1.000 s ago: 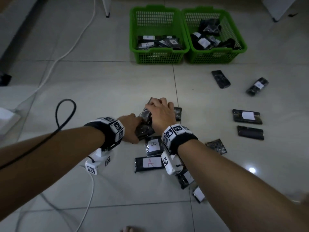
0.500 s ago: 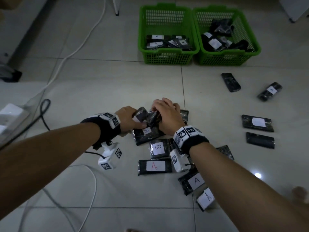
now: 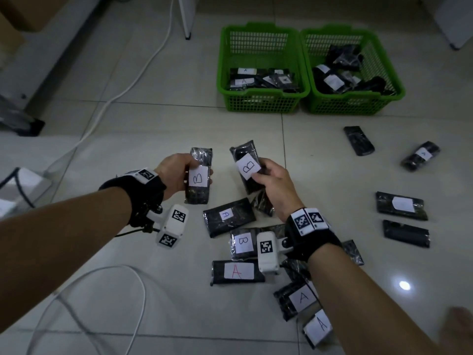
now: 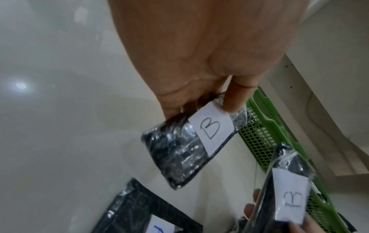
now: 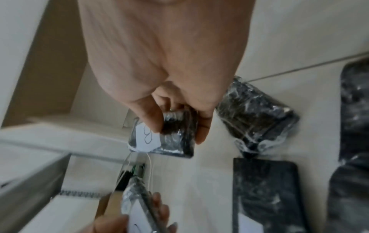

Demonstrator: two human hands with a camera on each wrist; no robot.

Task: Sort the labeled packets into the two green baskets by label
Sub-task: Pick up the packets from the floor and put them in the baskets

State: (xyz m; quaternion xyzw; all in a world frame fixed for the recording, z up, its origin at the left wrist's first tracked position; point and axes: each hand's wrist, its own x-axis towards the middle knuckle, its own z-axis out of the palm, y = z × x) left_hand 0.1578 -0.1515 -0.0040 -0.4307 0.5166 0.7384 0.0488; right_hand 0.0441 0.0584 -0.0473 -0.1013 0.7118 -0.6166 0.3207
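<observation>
- Packets: two are in hand, both labelled B: left packet (image 3: 198,179) and right packet (image 3: 247,166), held up over the floor (image 3: 143,139) above the pile, well short of the baskets.
- Left basket (image 3: 261,98) already holds several packets, A labels showing; right basket (image 3: 355,101) holds several too, labels there unreadable. The baskets touch side by side at the far side of the floor.
- Judgement: sort is partly done, a fair share left.
- Left on the floor, near pile below the hands: A packet (image 3: 229,216), B packet (image 3: 242,243), red-A packet (image 3: 236,271), two more A packets (image 3: 298,298) (image 3: 318,326) toward the near edge, and a few partly hidden under the right wrist.
- Right side of the floor: five scattered packets (image 3: 400,204), one with an A, one with a label I cannot read, the others face down or unlabelled from here.
- Left hand (image 3: 175,172): forearm reaches in from the near left, back of the hand to the left; fingers and thumb curl round the left packet at its middle, label facing up to the head camera. Left wrist view confirms a finger pressing at the label's edge.
- Right hand (image 3: 275,180): forearm reaches in from the near right, wrist bent forward; thumb on top beside the label, fingers under, pinching the right packet at its lower half, its top tilted left.
- Judgement: both Bs likely go to the right basket, if the left basket is the A one.
</observation>
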